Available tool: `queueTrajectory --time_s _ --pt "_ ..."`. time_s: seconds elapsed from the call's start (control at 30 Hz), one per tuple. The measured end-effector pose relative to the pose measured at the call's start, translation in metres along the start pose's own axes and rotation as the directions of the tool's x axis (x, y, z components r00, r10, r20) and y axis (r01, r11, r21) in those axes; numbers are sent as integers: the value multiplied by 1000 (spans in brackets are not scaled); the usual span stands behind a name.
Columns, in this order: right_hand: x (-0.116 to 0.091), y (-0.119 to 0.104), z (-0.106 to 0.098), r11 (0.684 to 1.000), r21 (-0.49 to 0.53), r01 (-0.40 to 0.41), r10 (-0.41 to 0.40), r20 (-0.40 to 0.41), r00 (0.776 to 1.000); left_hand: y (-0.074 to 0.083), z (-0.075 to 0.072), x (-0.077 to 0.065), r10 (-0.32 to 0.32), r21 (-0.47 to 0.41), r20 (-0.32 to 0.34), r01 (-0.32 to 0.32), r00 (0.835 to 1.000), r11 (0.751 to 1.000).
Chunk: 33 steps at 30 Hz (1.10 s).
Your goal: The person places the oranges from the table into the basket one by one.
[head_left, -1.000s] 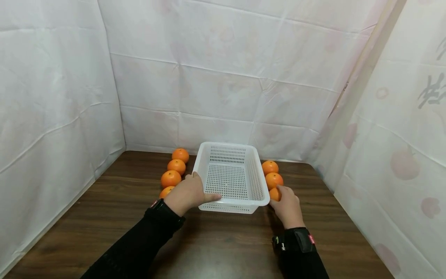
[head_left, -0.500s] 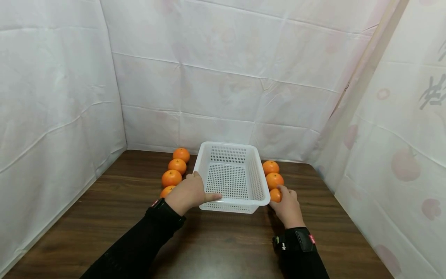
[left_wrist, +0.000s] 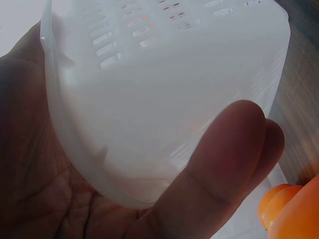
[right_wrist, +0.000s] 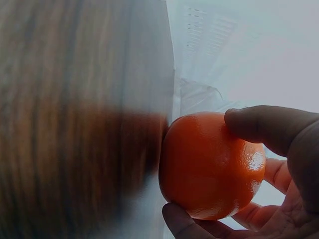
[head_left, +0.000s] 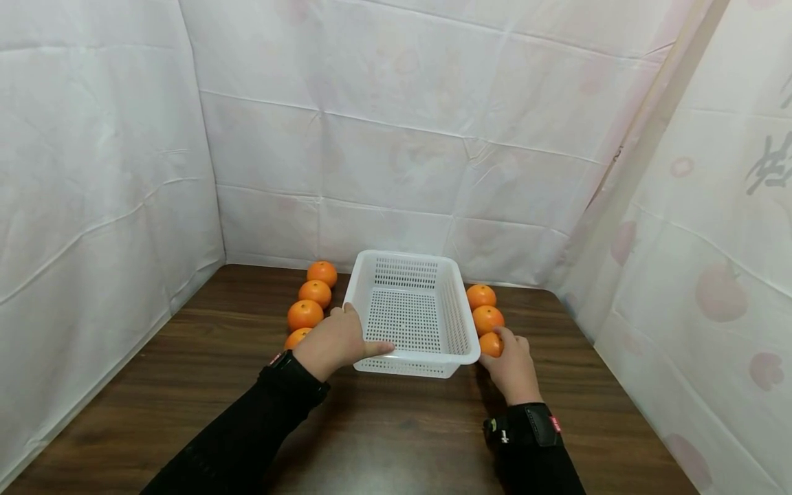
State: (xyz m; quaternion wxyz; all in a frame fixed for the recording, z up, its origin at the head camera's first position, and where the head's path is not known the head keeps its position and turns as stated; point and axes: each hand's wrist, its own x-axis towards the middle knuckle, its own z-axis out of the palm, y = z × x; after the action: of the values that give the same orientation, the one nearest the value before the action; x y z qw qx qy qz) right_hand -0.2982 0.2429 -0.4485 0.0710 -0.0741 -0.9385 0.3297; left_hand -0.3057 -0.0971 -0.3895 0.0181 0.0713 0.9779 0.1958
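My left hand point(head_left: 334, 344) grips the near left corner of a white plastic basket point(head_left: 460, 309), its thumb along the front rim. In the left wrist view the fingers point(left_wrist: 227, 144) curl against the outside of the basket wall point(left_wrist: 144, 104). My right hand point(head_left: 513, 364) holds the nearest orange point(head_left: 491, 344) of the right row, just beside the basket. In the right wrist view this orange point(right_wrist: 209, 164) sits against the table, thumb on one side and fingers round the other. The basket is bare inside, with slotted walls and floor.
Left of the basket, several oranges point(head_left: 305, 315) stand in a row, the nearest partly behind my left hand. Two more oranges point(head_left: 488, 320) lie beyond the held one. White curtains point(head_left: 383, 172) enclose the back and sides of the dark wooden table point(head_left: 396, 426).
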Motion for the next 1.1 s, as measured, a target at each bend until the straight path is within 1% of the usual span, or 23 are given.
queueTrajectory --time_s 0.17,0.4,0.63,0.8,0.97,1.1 --pt "-2 -3 -2 1000 13 -4 4 -15 1000 -1 1 1 7 6 -2 -7 1000 1000" --pt "-5 -8 -6 999 40 3 -1 -49 999 0 -1 0 2 0 -7 -2 1000 1000" --pt "-5 -6 -8 995 94 30 -19 -114 993 2 -2 0 2 11 -1 -2 1000 1000" --pt "-3 -5 -7 992 119 38 -19 -160 987 1 -1 1 15 28 -6 -15 1000 999" --pt "-2 -7 -8 989 144 41 -12 -198 980 -1 0 2 15 5 -2 -15 1000 1000" --pt "-3 -10 -9 984 171 50 -11 -220 975 -1 -1 1 9 5 -2 -9 1000 1000"
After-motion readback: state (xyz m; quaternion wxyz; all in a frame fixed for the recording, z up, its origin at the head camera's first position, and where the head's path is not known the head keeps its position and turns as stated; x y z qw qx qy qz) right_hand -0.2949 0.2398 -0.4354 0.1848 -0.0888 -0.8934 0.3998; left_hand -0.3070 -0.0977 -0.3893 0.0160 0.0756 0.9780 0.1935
